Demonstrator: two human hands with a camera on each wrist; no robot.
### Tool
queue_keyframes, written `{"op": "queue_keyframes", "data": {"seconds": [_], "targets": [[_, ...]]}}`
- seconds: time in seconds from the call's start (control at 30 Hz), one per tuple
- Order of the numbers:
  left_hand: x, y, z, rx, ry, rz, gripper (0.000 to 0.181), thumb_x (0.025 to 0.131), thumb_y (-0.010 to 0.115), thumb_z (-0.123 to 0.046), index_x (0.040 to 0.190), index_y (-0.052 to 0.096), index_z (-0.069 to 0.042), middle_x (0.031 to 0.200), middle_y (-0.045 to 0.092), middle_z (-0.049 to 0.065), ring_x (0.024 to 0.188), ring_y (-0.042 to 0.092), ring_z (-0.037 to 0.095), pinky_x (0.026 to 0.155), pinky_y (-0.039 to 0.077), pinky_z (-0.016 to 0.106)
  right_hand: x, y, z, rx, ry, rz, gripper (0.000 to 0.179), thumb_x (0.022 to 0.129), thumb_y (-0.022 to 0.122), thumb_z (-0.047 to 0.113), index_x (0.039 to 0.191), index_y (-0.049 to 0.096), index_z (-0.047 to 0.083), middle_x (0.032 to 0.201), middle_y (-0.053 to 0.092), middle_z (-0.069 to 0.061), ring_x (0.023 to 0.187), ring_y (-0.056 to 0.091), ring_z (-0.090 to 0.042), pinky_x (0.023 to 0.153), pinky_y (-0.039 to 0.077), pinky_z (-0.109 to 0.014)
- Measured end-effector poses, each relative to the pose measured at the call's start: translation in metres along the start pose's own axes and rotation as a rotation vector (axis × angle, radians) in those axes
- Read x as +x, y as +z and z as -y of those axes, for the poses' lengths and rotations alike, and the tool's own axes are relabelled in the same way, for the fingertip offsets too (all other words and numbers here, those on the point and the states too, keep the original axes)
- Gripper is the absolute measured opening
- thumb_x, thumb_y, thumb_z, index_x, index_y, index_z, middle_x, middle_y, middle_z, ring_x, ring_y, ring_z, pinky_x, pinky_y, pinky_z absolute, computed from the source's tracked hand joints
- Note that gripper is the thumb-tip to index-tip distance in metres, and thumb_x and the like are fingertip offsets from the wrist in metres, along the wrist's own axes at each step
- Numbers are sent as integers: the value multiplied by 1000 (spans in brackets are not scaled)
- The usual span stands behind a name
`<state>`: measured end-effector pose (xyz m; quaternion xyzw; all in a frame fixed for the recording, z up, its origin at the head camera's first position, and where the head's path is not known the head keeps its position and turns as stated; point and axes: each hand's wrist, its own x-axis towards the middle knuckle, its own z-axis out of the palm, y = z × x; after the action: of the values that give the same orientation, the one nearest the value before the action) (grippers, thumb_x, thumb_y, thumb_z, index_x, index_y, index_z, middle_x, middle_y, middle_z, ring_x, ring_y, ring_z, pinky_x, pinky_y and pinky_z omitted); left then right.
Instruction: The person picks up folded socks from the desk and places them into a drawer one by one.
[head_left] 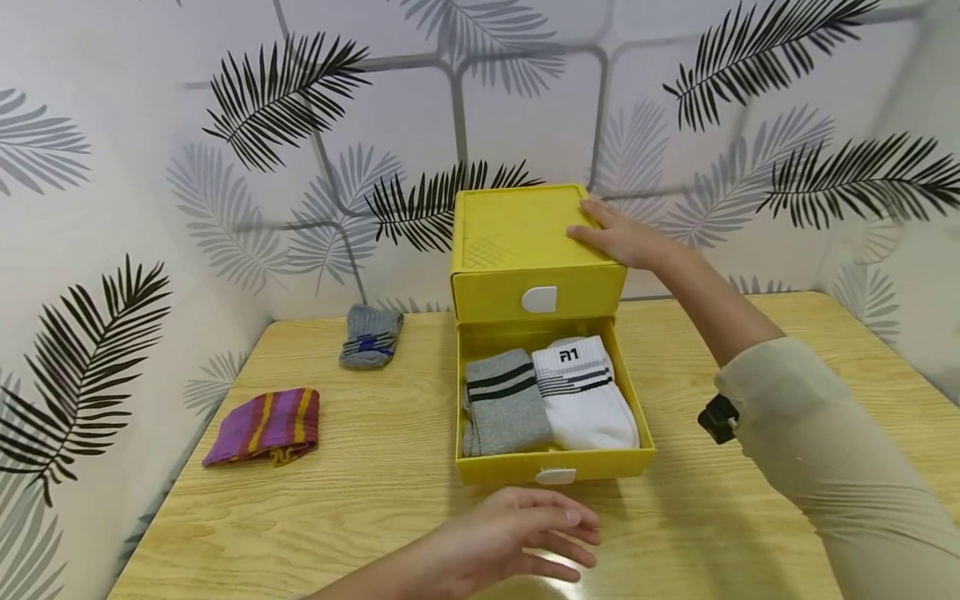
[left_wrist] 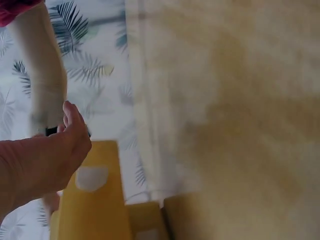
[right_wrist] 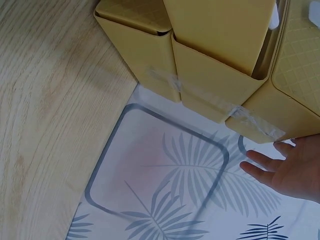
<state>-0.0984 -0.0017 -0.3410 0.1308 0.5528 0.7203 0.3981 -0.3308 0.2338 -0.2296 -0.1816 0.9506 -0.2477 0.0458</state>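
A yellow stacked drawer box (head_left: 517, 229) stands at the back of the table, with a drawer (head_left: 502, 469) below the top one pulled out towards me. Inside it a folded grey sock (head_left: 510, 408) with dark stripes lies beside a folded white sock (head_left: 588, 408) with grey and black stripes. My right hand (head_left: 626, 237) rests on the box's top at the right edge, fingers extended; the right wrist view shows that hand (right_wrist: 295, 167) beside the taped side. Just in front of the drawer hovers my left hand (head_left: 517, 537), fingers loosely bent and holding nothing.
To the left on the wooden table (head_left: 375, 517) lie a folded purple sock (head_left: 266, 425) with yellow stripes and, farther back, a grey and blue sock (head_left: 371, 337). A leaf-patterned wall covering (head_left: 300, 192) rises behind the table.
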Motion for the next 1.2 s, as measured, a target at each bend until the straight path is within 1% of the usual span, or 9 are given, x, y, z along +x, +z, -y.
{"op": "queue_keyframes", "data": {"seconds": [0.07, 0.13, 0.27, 0.33, 0.4, 0.47, 0.63, 0.77, 1.2], "targets": [[6, 2, 11, -88, -61, -7, 36, 96, 45, -15, 118, 51, 12, 107, 61, 16, 102, 58, 32, 87, 45, 42, 0, -1, 0, 1, 2, 2, 72, 98, 30, 46, 147, 0, 3, 151, -7, -17, 136, -7, -32, 106, -1, -50], [12, 1, 18, -186, -95, -37, 37, 96, 46, -19, 118, 50, 10, 110, 59, 17, 104, 55, 35, 90, 42, 44, 0, -1, -1, 5, 4, 4, 72, 98, 30, 46, 147, 0, 3, 151, -7, -17, 136, -7, -32, 106, -2, -50], [21, -7, 22, -333, -115, -125, 30, 92, 52, -27, 106, 55, -1, 112, 57, 17, 104, 55, 34, 93, 40, 44, 0, 1, -1, 13, -3, 0, 71, 98, 31, 44, 147, 1, 1, 151, -6, -18, 136, -6, -33, 106, -1, -49], [24, -11, 20, -366, -116, -143, 26, 91, 53, -28, 101, 58, -4, 110, 59, 15, 103, 56, 31, 94, 39, 44, 1, 3, 0, 14, -9, -1, 71, 98, 31, 43, 147, 1, 0, 150, -5, -19, 136, -6, -33, 106, -1, -49], [24, -15, 18, -376, -115, -141, 24, 91, 53, -28, 98, 60, -6, 109, 60, 13, 104, 56, 30, 94, 39, 44, 1, 3, 0, 15, -11, 0, 71, 98, 31, 43, 147, 1, 0, 150, -5, -19, 136, -6, -32, 107, -1, -48], [25, -18, 16, -380, -120, -118, 25, 93, 51, -28, 101, 59, -6, 113, 60, 16, 107, 54, 32, 95, 38, 43, 0, 3, 1, 16, -8, 2, 71, 98, 31, 43, 147, 1, 1, 150, -5, -19, 136, -7, -32, 106, -2, -48], [26, -22, 9, -392, -142, -52, 35, 96, 47, -27, 116, 52, 0, 128, 48, 24, 117, 46, 35, 98, 36, 42, -1, 1, 2, 16, 1, 3, 71, 98, 30, 43, 147, 0, 1, 151, -6, -18, 136, -8, -32, 106, -2, -49], [29, -23, 5, -403, -149, -25, 45, 96, 45, -28, 127, 43, 5, 131, 45, 24, 120, 44, 35, 98, 35, 41, -1, 0, 2, 18, -2, 3, 71, 98, 31, 42, 146, 0, 0, 150, -7, -19, 136, -8, -32, 106, -2, -49], [43, -32, -16, -430, -126, -64, 53, 96, 45, -30, 129, 37, 11, 135, 37, 27, 120, 43, 36, 97, 36, 39, 0, 0, 2, 19, 22, 6, 72, 98, 31, 44, 147, 0, 3, 150, -8, -17, 136, -10, -31, 105, -3, -51]]}}
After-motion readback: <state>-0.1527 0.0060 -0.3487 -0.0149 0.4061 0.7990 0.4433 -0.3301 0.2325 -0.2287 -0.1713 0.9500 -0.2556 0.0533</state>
